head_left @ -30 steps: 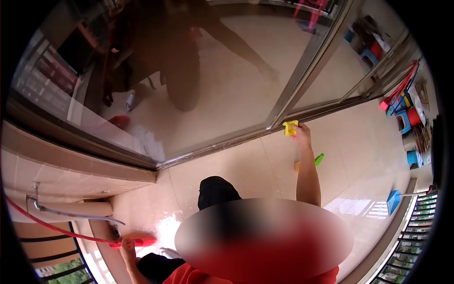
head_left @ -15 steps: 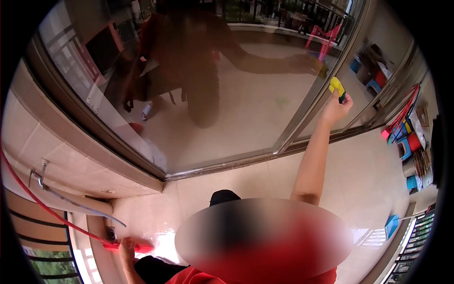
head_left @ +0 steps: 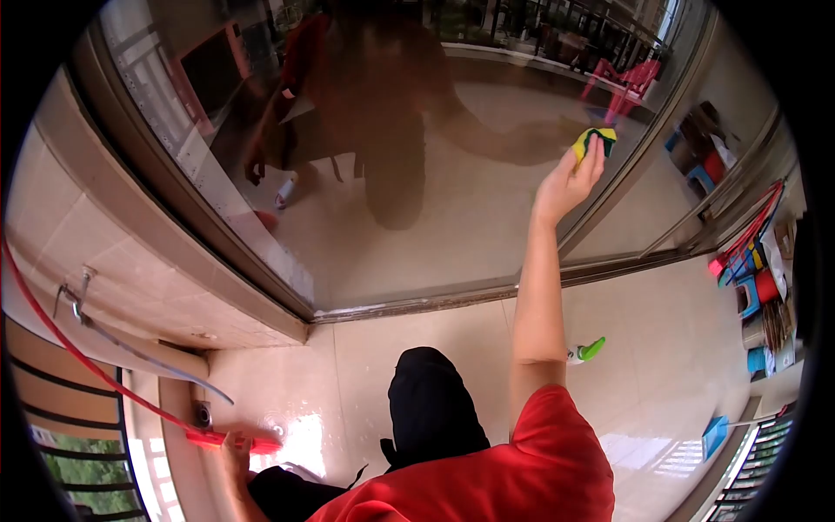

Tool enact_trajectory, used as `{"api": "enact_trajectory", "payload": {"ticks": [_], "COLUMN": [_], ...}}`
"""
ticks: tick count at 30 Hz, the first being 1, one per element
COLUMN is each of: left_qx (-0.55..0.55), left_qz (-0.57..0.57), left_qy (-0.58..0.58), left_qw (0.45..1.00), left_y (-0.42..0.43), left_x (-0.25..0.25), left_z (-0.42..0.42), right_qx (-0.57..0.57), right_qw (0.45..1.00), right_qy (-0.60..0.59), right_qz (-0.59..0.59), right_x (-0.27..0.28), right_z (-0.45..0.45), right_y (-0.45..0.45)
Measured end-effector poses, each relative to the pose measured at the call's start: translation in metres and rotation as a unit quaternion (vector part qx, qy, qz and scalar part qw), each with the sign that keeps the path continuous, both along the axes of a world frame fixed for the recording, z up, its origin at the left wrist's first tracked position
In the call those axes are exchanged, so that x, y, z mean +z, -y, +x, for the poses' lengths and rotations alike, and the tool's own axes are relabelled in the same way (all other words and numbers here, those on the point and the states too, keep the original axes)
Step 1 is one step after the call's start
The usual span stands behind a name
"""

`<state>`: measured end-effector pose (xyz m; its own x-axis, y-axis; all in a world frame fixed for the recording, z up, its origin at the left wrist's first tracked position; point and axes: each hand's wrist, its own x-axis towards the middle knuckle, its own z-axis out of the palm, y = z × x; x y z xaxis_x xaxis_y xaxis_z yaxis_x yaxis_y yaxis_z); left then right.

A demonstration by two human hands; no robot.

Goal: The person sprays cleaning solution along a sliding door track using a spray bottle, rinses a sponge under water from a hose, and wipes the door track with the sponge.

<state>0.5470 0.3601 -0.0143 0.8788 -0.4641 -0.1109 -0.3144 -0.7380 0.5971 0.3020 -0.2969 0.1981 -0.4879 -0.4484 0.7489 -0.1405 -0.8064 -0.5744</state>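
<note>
The right hand (head_left: 570, 184) pinches a soft yellow-and-green sponge (head_left: 595, 145) against smooth, reflective glass (head_left: 470, 209), upper right of the frame. At lower left, the left hand (head_left: 235, 457) has hold of a hard red plastic thing (head_left: 207, 438). The shiny floor (head_left: 417, 331) might make a foot slip.

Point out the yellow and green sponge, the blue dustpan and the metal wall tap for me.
Yellow and green sponge (head_left: 582, 146): head view, on its yellow side.
Blue dustpan (head_left: 715, 437): head view, on its pan.
Metal wall tap (head_left: 78, 310): head view, on its body.
</note>
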Motion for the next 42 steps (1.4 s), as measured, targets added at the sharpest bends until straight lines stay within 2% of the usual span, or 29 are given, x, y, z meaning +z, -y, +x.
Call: {"api": "enact_trajectory", "payload": {"ticks": [1, 3, 4, 7, 10, 12, 14, 17, 19, 20, 22, 24, 26, 28, 29, 31, 33, 34, 36, 38, 39, 40, 41, 42], "left_qx": [-0.003, -0.011, -0.009, 0.000, 0.013, 0.008, 0.004, -0.048, -0.060, -0.081, -0.129, -0.176, -0.196, -0.192, -0.192, -0.192, -0.200, -0.218, -0.211, -0.196, -0.191, -0.186, -0.181, -0.180], "left_qz": [0.004, 0.009, 0.019, 0.052, 0.057, 0.075, 0.076, 0.138, 0.101, 0.068, 0.052, 0.061, 0.082, 0.111, 0.124, 0.130, 0.162, 0.209, 0.150, 0.093, 0.103, 0.115, 0.128, 0.142], "left_qy": [0.000, 0.002, -0.003, 0.015, 0.008, 0.006, -0.009, -0.028, 0.002, 0.020, 0.018, 0.021, -0.007, -0.018, -0.024, -0.056, -0.074, -0.072, -0.073, -0.057, -0.045, -0.033, -0.023, -0.026], "left_qw": [1.000, 1.000, 1.000, 0.999, 0.998, 0.997, 0.997, 0.989, 0.993, 0.994, 0.990, 0.982, 0.977, 0.975, 0.973, 0.971, 0.963, 0.951, 0.963, 0.974, 0.975, 0.975, 0.975, 0.973], "left_y": [-0.003, 0.002, 0.005, 0.011, 0.012, 0.018, 0.023, 0.034, 0.079, 0.092, 0.112, 0.123, 0.121, 0.113, 0.109, 0.095, 0.084, 0.084, 0.090, 0.094, 0.093, 0.092, 0.091, 0.087], "left_x": [0.000, 0.003, 0.002, 0.002, -0.002, 0.011, 0.024, 0.032, 0.060, 0.064, 0.057, 0.048, 0.039, 0.034, 0.030, 0.012, -0.011, -0.013, -0.003, 0.009, 0.016, 0.024, 0.028, 0.026], "left_z": [-0.001, 0.000, 0.002, 0.002, -0.001, -0.007, -0.013, 0.000, 0.008, 0.010, 0.010, 0.011, 0.006, 0.001, -0.003, -0.006, -0.008, -0.009, -0.010, -0.008, -0.009, -0.010, -0.009, -0.008], "right_qx": [-0.056, -0.066, -0.061, -0.014, 0.072, -0.037, -0.058, -0.057, 0.027, 0.098, 0.113, 0.128, 0.032, -0.004, -0.009, -0.029, 0.000, 0.008, 0.081, 0.196, 0.219, 0.204, 0.169, 0.134], "right_qw": [0.997, 0.996, 0.985, 0.915, 0.802, 0.886, 0.973, 0.989, 0.920, 0.856, 0.816, 0.772, 0.848, 0.929, 0.941, 0.939, 0.927, 0.907, 0.824, 0.719, 0.682, 0.657, 0.672, 0.684], "right_qy": [-0.030, -0.049, -0.148, -0.382, -0.558, -0.442, -0.208, -0.104, -0.360, -0.480, -0.535, -0.580, -0.489, -0.296, -0.238, -0.197, -0.226, -0.293, -0.469, -0.587, -0.617, -0.636, -0.612, -0.586], "right_qz": [0.033, -0.028, -0.068, -0.131, -0.201, -0.132, -0.081, -0.092, -0.150, -0.162, -0.188, -0.226, -0.204, -0.223, -0.242, -0.281, -0.299, -0.302, -0.307, -0.318, -0.325, -0.349, -0.382, -0.413], "right_x": [0.011, 0.007, -0.002, -0.053, -0.091, -0.050, 0.006, 0.043, -0.014, -0.049, -0.083, -0.092, -0.016, 0.065, 0.101, 0.144, 0.140, 0.117, 0.037, -0.058, -0.093, -0.091, -0.082, -0.041], "right_z": [-0.012, 0.009, 0.030, 0.042, 0.066, 0.048, 0.037, 0.054, 0.106, 0.119, 0.118, 0.130, 0.125, 0.130, 0.134, 0.155, 0.191, 0.210, 0.227, 0.230, 0.229, 0.228, 0.235, 0.245], "right_y": [0.007, 0.006, -0.015, -0.064, -0.090, -0.059, -0.029, -0.029, -0.092, -0.122, -0.131, -0.131, -0.120, -0.095, -0.088, -0.086, -0.117, -0.137, -0.184, -0.196, -0.191, -0.193, -0.184, -0.184]}}
